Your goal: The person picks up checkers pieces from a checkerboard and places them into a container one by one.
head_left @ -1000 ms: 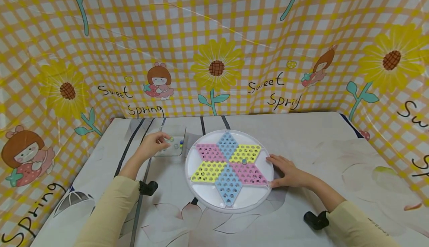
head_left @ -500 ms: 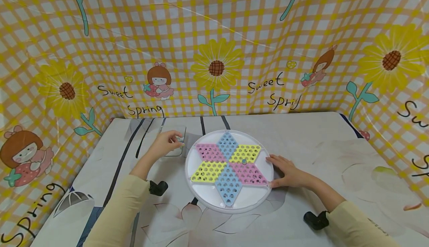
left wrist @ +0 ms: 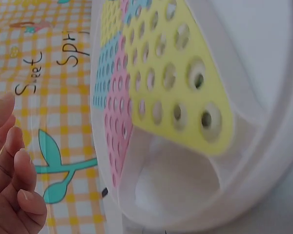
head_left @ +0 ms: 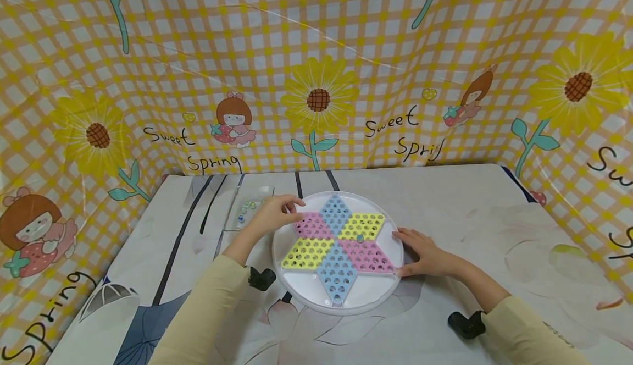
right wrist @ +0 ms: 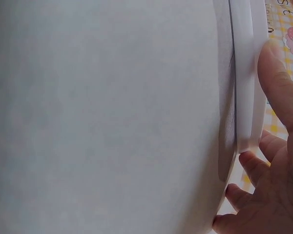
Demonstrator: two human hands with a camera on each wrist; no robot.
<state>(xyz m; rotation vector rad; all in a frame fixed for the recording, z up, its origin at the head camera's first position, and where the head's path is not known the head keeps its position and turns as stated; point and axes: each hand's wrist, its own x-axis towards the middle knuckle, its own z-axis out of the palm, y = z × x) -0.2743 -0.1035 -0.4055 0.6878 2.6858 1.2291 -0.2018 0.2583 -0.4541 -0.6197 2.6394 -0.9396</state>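
Observation:
A round white Chinese checkers board (head_left: 316,293) with a pink, yellow and blue star of holes lies on the table. One greenish glass marble (head_left: 360,238) sits near the star's centre-right. My left hand (head_left: 269,214) hovers over the board's upper left, thumb and forefinger bent towards each other; whether a marble is between them is hidden. The left wrist view shows its bent fingers (left wrist: 23,165) beside the board. My right hand (head_left: 425,252) rests on the board's right rim, thumb and fingers spread along it; in the right wrist view the thumb (right wrist: 278,83) touches the edge.
A clear tray (head_left: 232,225) holding several glass marbles (head_left: 252,204) stands left of the board, partly behind my left forearm. A checked cloth (head_left: 316,35) hangs behind the table. Black wrist mounts (head_left: 467,325) stick out from both sleeves.
My left hand has left the clear tray and moved right to above the board's edge. Marbles in the tray lie differently. The right hand and the marble on the board stay put.

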